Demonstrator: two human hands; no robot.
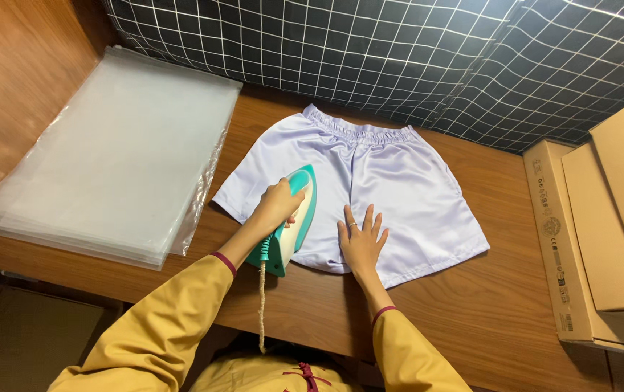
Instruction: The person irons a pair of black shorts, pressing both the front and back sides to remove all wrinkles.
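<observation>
Shorts (399,189) of pale lilac satin lie flat on the wooden tabletop (486,305), with the elastic waistband toward the far wall and the leg openings toward the person. Resting on the left leg of the shorts is a teal and white iron (291,225), nose pointing away from the person. The left hand (277,207) is clenched around the iron's handle in a full grip. A braided cord (262,305) hangs from the rear of the iron over the tabletop edge. The right hand (361,243) lies released, palm down and fingers spread, pressing the fabric near the hem just beside the iron. A stack of clear plastic bags (108,160) lies at the left of the tabletop, apart from the shorts. Cardboard boxes (602,218) stand at the right. A black grid-patterned cloth (399,51) covers the wall behind.
</observation>
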